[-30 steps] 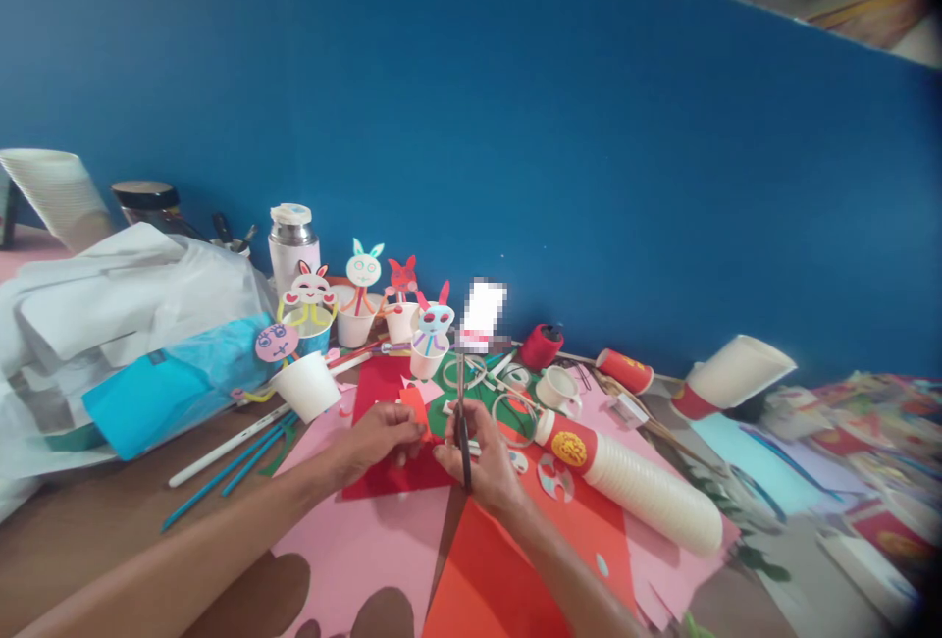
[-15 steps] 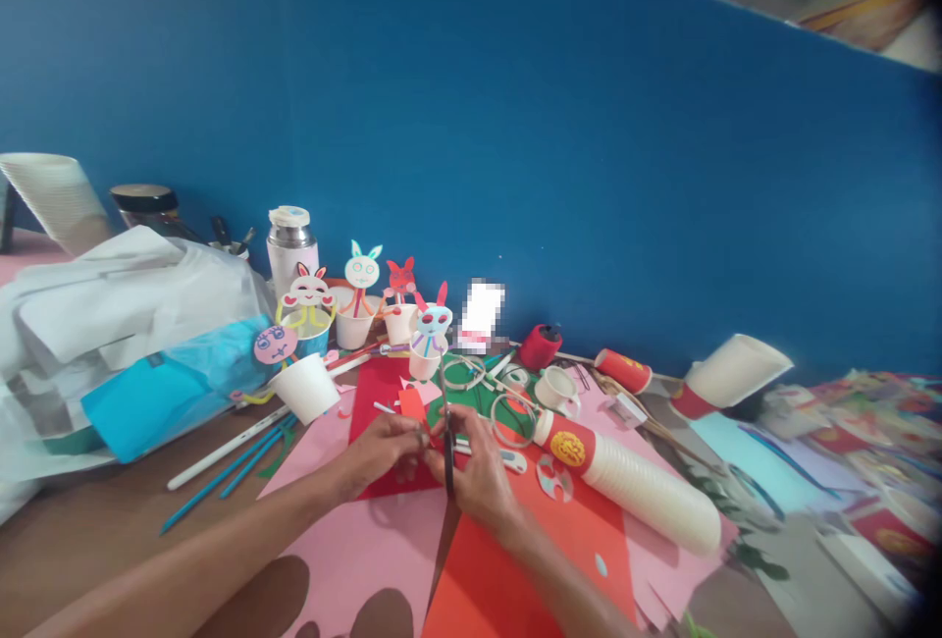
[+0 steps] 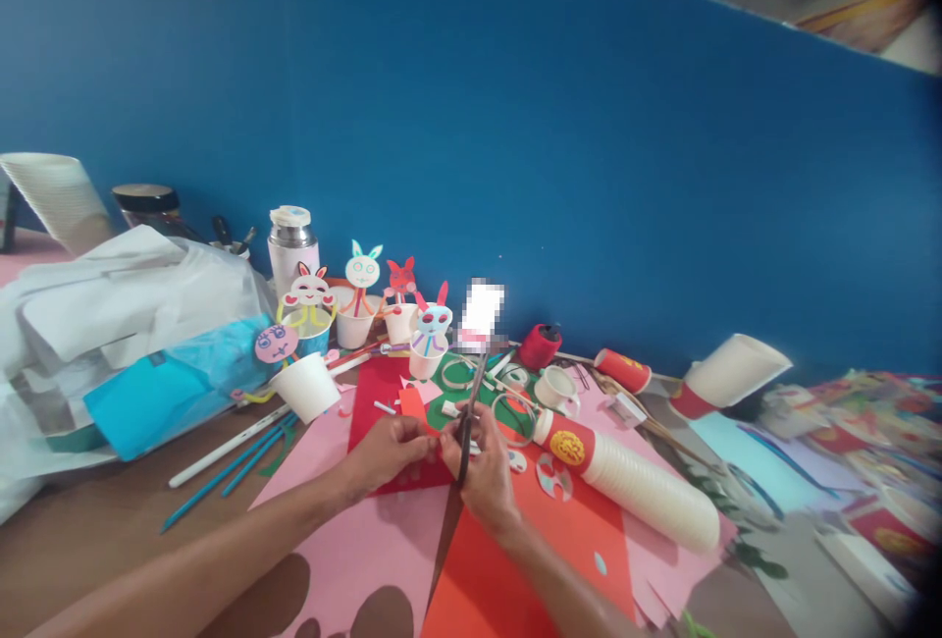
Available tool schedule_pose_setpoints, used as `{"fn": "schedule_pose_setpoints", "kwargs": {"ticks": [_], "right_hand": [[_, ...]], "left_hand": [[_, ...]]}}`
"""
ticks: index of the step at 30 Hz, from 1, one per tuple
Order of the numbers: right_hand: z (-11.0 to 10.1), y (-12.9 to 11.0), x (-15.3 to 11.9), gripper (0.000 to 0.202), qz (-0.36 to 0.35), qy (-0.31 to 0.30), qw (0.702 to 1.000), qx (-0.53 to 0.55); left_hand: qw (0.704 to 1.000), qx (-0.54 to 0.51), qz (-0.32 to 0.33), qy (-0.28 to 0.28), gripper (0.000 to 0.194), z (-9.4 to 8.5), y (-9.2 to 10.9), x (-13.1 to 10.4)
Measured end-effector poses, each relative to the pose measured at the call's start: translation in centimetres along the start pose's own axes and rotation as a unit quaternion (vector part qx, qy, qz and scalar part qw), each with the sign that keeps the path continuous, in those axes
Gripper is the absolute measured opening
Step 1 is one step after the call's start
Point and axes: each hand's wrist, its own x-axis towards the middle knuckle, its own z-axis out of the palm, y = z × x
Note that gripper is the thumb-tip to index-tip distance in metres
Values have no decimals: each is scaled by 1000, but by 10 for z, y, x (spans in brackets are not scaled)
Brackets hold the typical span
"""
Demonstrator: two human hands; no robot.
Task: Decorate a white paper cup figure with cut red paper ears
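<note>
Scissors [image 3: 475, 393] with dark handles are in my right hand [image 3: 486, 476], its fingers wrapped about the handles and the blades pointing up and away. My left hand [image 3: 393, 451] is closed in a pinch, its fingertips close to those of my right hand. Whatever it pinches is too small to make out, though a bit of red shows by the fingertips. Beneath the hands lie a dark red sheet [image 3: 364, 417], a pink sheet [image 3: 397, 530] and an orange sheet [image 3: 507, 569]. A small orange paper piece [image 3: 412, 404] rests just beyond my left hand.
Paper cups with rabbit-faced figures, one a white cup [image 3: 306, 389], stand ahead. A long cup stack [image 3: 648, 486] lies at right. Blue sticks [image 3: 221, 479] and a white plastic bag [image 3: 139, 294] are left. A thermos [image 3: 292, 250] stands near the blue wall [image 3: 471, 108].
The scissors have tilted over to the right, and my right hand has shifted slightly right with them. My left hand has moved slightly right, still pinched.
</note>
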Motion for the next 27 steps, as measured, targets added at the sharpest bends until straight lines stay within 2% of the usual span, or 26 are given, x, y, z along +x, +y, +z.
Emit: {"fn": "schedule_pose_setpoints", "kwargs": {"ticks": [7, 12, 16, 23, 27], "right_hand": [[4, 3, 1, 31, 58, -10, 993, 98], [-1, 3, 2, 33, 76, -39, 990, 113], [-7, 4, 4, 33, 79, -108, 986, 104], [-17, 3, 5, 31, 58, -243, 967, 48], [-19, 2, 4, 29, 53, -280, 958, 31]], "left_hand": [[996, -42, -4, 80, 28, 10, 12, -7], [991, -105, 9, 88, 25, 8, 19, -8], [989, -108, 20, 96, 20, -2, 22, -6], [989, -114, 50, 85, 16, -19, 42, -7], [990, -105, 52, 81, 13, -24, 43, -6]]}}
